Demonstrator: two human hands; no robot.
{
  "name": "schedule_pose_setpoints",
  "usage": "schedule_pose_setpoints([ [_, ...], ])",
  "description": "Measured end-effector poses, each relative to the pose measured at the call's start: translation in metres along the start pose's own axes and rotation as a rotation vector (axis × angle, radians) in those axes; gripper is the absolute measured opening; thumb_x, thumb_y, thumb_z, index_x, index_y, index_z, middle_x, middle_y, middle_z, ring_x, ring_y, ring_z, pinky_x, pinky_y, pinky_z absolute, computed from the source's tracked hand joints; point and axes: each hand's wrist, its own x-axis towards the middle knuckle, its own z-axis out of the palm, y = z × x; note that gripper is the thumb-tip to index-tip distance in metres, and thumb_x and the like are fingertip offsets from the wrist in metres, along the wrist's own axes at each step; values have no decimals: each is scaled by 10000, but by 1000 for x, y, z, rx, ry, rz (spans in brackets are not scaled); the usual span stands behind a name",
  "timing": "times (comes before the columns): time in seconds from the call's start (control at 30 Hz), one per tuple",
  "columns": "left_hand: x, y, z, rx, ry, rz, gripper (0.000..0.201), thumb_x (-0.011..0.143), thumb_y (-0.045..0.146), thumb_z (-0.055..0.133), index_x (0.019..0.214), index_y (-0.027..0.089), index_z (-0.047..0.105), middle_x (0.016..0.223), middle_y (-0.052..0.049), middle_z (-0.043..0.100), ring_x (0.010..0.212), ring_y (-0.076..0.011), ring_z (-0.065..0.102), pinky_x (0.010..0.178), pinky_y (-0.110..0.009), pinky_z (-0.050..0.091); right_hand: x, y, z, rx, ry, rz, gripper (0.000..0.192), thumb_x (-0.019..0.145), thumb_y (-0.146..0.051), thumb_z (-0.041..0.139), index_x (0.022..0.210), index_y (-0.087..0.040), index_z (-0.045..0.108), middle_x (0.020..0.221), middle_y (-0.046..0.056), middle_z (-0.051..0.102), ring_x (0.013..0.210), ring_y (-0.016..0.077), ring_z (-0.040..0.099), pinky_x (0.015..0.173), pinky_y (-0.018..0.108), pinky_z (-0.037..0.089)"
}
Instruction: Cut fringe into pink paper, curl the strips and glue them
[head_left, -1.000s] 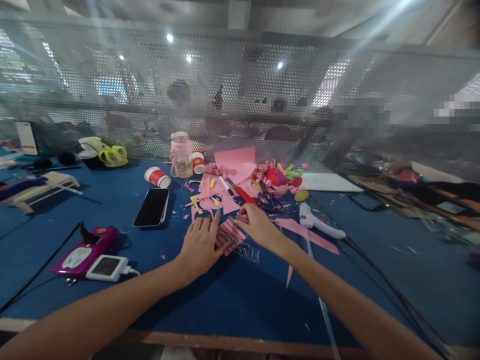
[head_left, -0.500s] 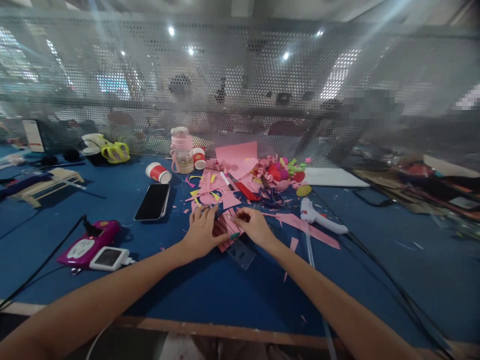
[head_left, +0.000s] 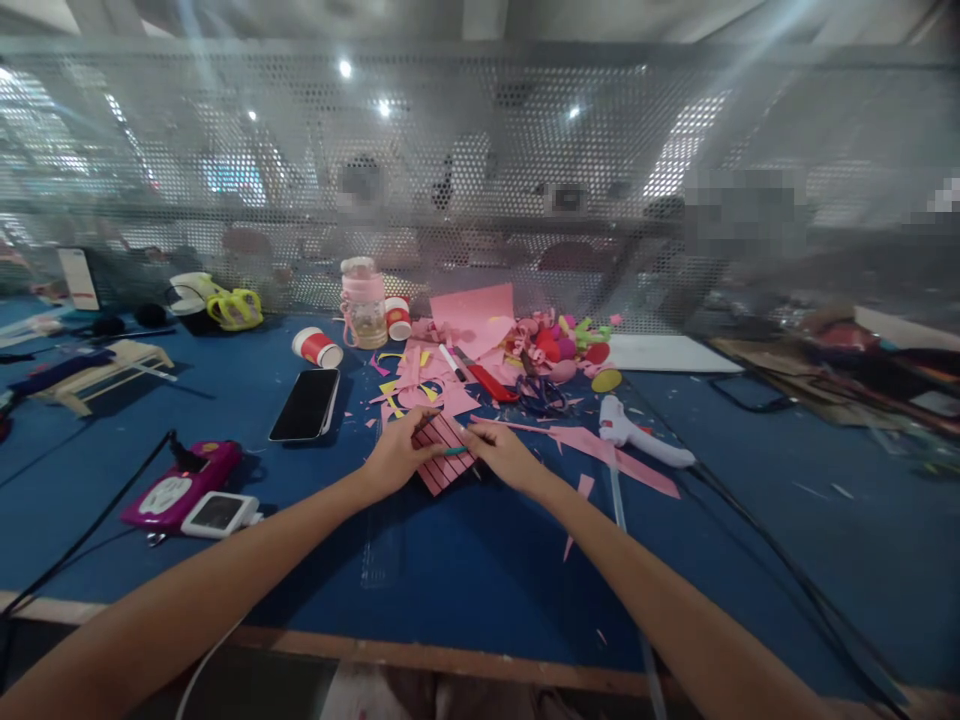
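In the head view, the pink paper piece ruled with dark parallel lines (head_left: 444,472) is between the person's two hands, tilted, over the near middle of the blue tabletop (head_left: 517,600). The left hand (head_left: 397,455) grips its left side, the thumb with a long teal nail laid across the lined face and the other fingers bent at the upper left edge. The right hand (head_left: 510,457) has its fingers curled in, the fingertips pinching the right edge of the paper.

Below the left hand a clear plastic ruler (head_left: 380,560) lies on the table. Just beyond the hands spreads a heap of pink paper scraps (head_left: 420,375), with a white marker with a dark end (head_left: 451,362), a red-handled cutter (head_left: 493,383) and dark-handled scissors (head_left: 541,396) on or beside it. To the right lie a long pink paper strip (head_left: 654,476) and a white glue gun (head_left: 649,442). To the left are a black-screened phone (head_left: 304,405), lying flat, and a tipped red-and-white paper cup (head_left: 317,347); behind stands a clear bottle with a pink collar (head_left: 365,305).
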Motion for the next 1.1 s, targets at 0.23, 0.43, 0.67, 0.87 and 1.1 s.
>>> schedule_pose_setpoints([
  [0.23, 3, 0, 2, -307, 33, -133, 574, 566, 255, 733, 1075, 132, 497, 974, -76, 609, 835, -172, 587, 790, -333, 461, -1, 0, 0, 39, 150, -36, 370, 776, -442, 462, 530, -179, 380, 526, -47, 334, 507, 90, 332, 505, 226, 281],
  [0.43, 2, 7, 7, -713, -3, -342, 406, 553, 278, 745, 886, 110, 587, 771, -57, 668, 652, -161, 628, 596, -289, 518, -2, 5, 10, 114, 259, 38, 376, 799, -497, 392, 581, -190, 393, 472, -55, 313, 409, 82, 311, 393, 217, 261],
  [0.67, 5, -1, 3, -685, 82, -358, 444, 552, 269, 748, 930, 124, 566, 760, -48, 667, 639, -150, 628, 584, -275, 516, -4, 2, -3, 96, 426, 42, 394, 808, -504, 392, 560, -200, 359, 448, -52, 349, 389, 81, 318, 383, 219, 247],
  [0.87, 3, -3, -3, -253, 236, -232, 528, 641, 294, 677, 1092, 144, 446, 933, -94, 632, 836, -211, 614, 741, -377, 484, -2, 5, -15, 23, 434, 14, 402, 816, -512, 371, 564, -199, 386, 450, -44, 373, 410, 97, 353, 422, 230, 276],
  [1.1, -10, 16, -9, 203, 237, 135, 347, 808, 306, 493, 1142, 211, 485, 1098, -59, 572, 1073, -203, 464, 933, -386, 341, -11, -7, 2, -435, -39, -210, 345, 820, -389, 472, 552, -173, 449, 541, -8, 499, 507, 107, 439, 507, 230, 283],
])
